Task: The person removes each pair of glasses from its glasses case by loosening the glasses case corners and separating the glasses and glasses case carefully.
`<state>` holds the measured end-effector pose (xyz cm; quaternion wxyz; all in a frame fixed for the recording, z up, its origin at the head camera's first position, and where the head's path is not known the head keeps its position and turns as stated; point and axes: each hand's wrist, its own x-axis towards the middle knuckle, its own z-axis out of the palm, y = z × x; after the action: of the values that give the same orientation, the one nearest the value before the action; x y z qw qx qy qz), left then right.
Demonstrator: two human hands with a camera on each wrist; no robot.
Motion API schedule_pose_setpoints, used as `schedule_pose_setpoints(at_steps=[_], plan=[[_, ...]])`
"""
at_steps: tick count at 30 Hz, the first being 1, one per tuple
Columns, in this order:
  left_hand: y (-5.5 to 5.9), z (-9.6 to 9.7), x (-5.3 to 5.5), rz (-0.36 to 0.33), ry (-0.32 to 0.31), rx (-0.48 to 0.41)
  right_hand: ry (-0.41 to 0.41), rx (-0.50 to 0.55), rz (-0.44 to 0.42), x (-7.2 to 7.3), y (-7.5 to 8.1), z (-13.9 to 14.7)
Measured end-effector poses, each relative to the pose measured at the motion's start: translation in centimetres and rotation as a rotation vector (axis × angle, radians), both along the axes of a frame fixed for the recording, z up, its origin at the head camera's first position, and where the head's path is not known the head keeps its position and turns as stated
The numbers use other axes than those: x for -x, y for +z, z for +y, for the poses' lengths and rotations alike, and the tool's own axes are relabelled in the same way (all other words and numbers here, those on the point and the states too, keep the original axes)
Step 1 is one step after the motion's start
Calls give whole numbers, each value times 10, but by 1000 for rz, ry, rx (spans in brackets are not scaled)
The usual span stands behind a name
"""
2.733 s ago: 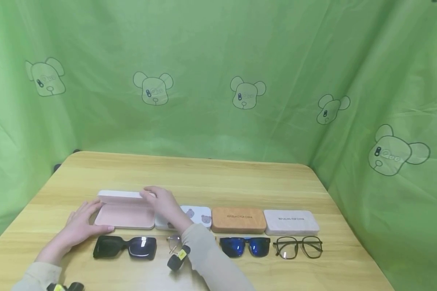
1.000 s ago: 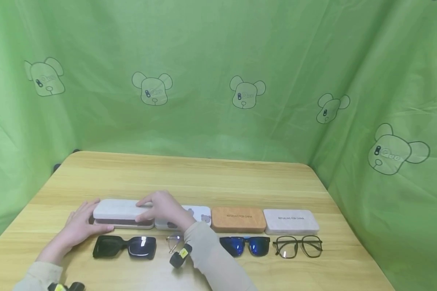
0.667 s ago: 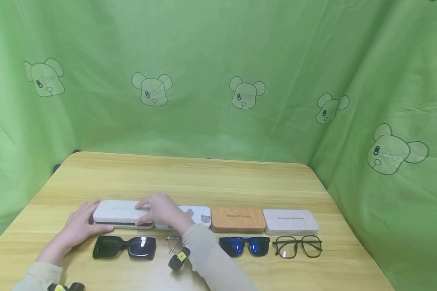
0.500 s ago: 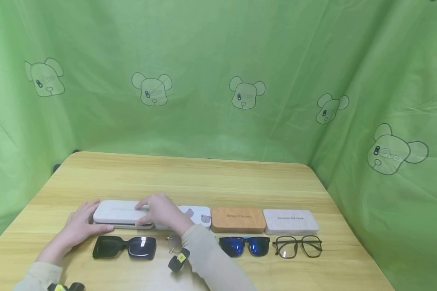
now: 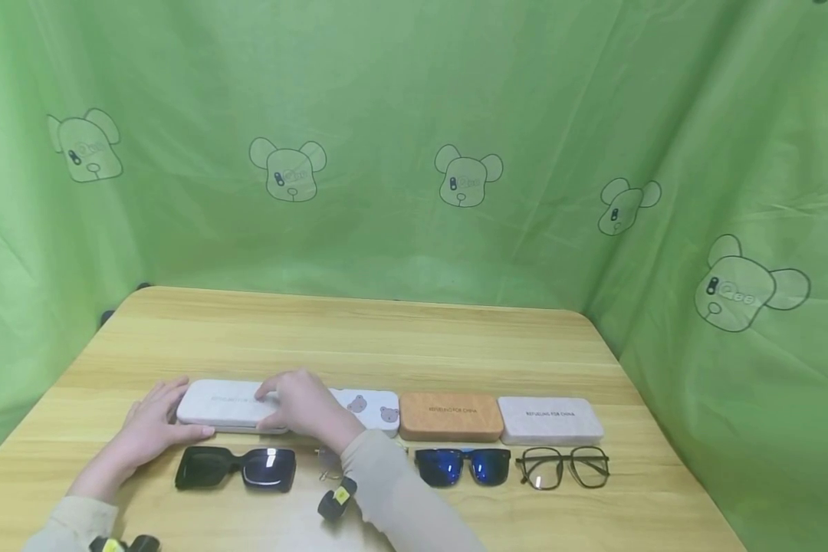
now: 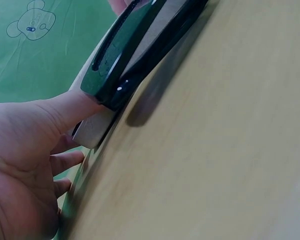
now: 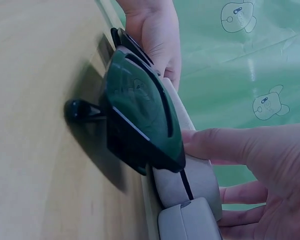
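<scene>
A white glasses case (image 5: 224, 404) lies at the left end of a row of cases, its lid down on its base with a thin seam along the front. My left hand (image 5: 150, 423) holds its left end, the thumb at the front and the fingers at the far corner. At the right end, my right hand (image 5: 309, 406) grips the lid, with the thumb (image 7: 202, 142) on the front side and the other fingers behind. Black sunglasses (image 5: 210, 468) lie just in front of this case. The inside of the case is hidden.
Right of it stand a bear-print case (image 5: 379, 406), an orange case (image 5: 451, 418) and a pale case (image 5: 552, 420). In front lie thin-framed glasses (image 5: 329, 464), partly behind the right wrist, blue-lensed sunglasses (image 5: 445, 468) and black-framed glasses (image 5: 545, 474). A green curtain (image 5: 386, 238) surrounds the table.
The white case's lid, earlier raised with the pink lining showing, has swung down toward the front onto its base under my right hand. My left hand has stayed in place.
</scene>
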<state>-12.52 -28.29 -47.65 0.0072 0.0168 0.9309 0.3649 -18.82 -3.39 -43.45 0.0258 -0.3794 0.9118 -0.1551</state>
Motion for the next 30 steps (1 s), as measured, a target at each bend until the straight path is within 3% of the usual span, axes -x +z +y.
schedule_pose_setpoints(at_steps=[11,30], plan=[[1,1,0,11,-9,29,5,-19,65,-2,-3,-2],[-2,-2,0,-5,-13,14,3,-24,70,-4,-3,-2]])
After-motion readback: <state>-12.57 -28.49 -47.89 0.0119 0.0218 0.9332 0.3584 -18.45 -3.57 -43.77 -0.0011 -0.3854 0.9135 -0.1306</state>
